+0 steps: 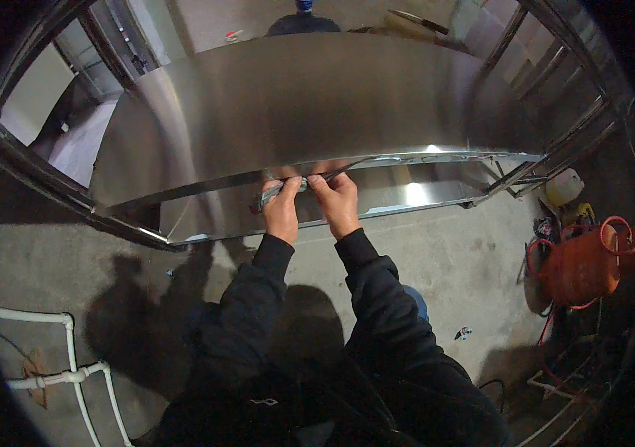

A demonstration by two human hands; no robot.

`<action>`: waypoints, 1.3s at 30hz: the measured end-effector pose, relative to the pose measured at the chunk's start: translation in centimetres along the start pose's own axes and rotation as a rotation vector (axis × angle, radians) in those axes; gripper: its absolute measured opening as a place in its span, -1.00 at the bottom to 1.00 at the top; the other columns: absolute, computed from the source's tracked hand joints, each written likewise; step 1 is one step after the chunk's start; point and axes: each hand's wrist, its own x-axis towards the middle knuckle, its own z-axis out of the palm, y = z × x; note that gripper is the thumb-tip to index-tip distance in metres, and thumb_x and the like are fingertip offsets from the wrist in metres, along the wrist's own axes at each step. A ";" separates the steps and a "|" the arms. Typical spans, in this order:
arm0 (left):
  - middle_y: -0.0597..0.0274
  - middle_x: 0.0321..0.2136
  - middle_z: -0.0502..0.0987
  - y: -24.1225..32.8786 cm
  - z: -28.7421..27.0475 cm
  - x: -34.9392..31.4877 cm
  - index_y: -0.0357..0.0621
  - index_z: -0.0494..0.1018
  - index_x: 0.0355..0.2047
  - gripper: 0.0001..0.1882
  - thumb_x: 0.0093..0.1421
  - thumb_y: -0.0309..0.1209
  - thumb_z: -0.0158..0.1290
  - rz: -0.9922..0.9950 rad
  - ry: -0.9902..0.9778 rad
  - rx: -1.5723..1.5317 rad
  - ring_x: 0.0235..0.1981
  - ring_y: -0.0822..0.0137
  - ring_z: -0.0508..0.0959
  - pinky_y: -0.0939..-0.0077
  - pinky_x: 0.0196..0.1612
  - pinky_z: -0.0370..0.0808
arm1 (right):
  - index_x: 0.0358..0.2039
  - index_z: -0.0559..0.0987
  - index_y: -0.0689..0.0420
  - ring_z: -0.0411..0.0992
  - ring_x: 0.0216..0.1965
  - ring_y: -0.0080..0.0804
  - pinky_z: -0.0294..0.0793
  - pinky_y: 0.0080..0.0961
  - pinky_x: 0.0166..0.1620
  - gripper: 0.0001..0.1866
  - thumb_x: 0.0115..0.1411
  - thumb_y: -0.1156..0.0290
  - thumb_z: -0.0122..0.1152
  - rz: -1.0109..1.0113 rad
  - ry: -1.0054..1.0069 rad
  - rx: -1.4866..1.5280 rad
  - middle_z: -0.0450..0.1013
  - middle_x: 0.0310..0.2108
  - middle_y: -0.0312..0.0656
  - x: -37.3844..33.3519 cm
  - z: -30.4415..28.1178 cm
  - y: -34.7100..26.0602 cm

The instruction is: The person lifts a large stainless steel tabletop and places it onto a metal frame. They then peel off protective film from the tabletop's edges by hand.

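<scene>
At the middle of the frame, by the front edge of the upper steel panel (pixel 310 97), we have a crumpled, greyish bundle (pixel 267 196) in our left hand (pixel 280 214), its fingers closed in a pinch. Our right hand (pixel 338 205) sits just beside it, fingers bent near the thumb by a dark strand (pixel 360 163) at the edge — their tips are partly hidden, so we cannot tell what they grip, if anything. We judge the bundle light, soft and thin, perhaps film, and apt to slip or tear under a sharp tug; a flat pinch on its thick, gathered part looks surest. The panel seems stiff and slick — its edge could cut, so we should spare our skin there.
</scene>
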 end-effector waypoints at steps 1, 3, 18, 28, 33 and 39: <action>0.33 -0.40 0.40 -0.1 0.0 0.0 -0.21 0.34 -0.41 -0.83 0.06 -0.39 0.05 0.020 0.024 0.005 -0.37 0.52 0.39 0.63 -0.31 0.32 | -0.45 0.45 0.19 0.20 -0.63 -0.73 0.15 -0.73 -0.60 -0.88 0.07 0.42 0.15 -0.023 -0.002 0.028 0.36 -0.59 -0.39 -0.1 0.3 0.1; 0.32 -0.41 0.41 -0.4 -0.1 0.1 -0.21 0.34 -0.42 -0.86 0.06 -0.41 0.02 0.058 0.070 0.014 -0.37 0.50 0.40 0.61 -0.31 0.33 | -0.45 0.45 0.19 0.21 -0.63 -0.73 0.15 -0.73 -0.60 -0.89 0.07 0.43 0.15 -0.028 -0.009 0.084 0.36 -0.59 -0.39 -0.1 0.6 0.2; 0.31 -0.37 0.42 1.1 -0.2 0.4 -0.20 0.39 -0.40 -0.90 0.03 -0.51 0.01 -0.066 0.050 -0.100 -0.35 0.47 0.43 0.53 -0.29 0.37 | -0.60 0.35 -0.04 0.18 -0.62 -0.67 0.11 -0.67 -0.55 -0.65 0.13 -0.01 0.00 0.175 -0.075 0.700 0.23 -0.69 -0.47 0.7 -2.5 -3.7; 0.20 -0.30 0.42 1.3 -2.0 1.7 -0.22 0.39 -0.37 -0.90 0.07 -0.50 -0.01 -0.274 -0.089 -0.299 -0.33 0.36 0.44 0.48 -0.32 0.45 | -0.57 0.30 0.00 0.17 -0.65 -0.66 0.10 -0.71 -0.59 -0.62 0.10 -0.05 0.04 0.148 -0.017 0.662 0.15 -0.70 -0.45 0.5 -2.0 -4.1; 0.23 -0.33 0.43 1.1 -2.4 0.4 -0.16 0.38 -0.46 -0.99 0.08 -0.52 -0.04 -0.243 -0.083 -0.497 -0.30 0.38 0.43 0.36 -0.19 0.40 | -0.53 0.31 -0.08 0.15 -0.61 -0.65 0.06 -0.68 -0.55 -0.67 0.14 -0.04 -0.04 0.114 -0.089 0.616 0.16 -0.67 -0.49 0.7 -2.1 -3.7; 0.24 -0.43 0.45 0.6 -2.7 0.2 -0.14 0.37 -0.47 -0.97 0.04 -0.48 -0.04 -0.373 -0.092 -0.913 -0.31 0.32 0.43 0.27 -0.07 0.31 | -0.52 0.31 -0.07 0.15 -0.61 -0.65 0.05 -0.68 -0.55 -0.68 0.13 -0.04 -0.03 0.094 -0.071 0.613 0.17 -0.65 -0.49 0.9 -2.1 -3.5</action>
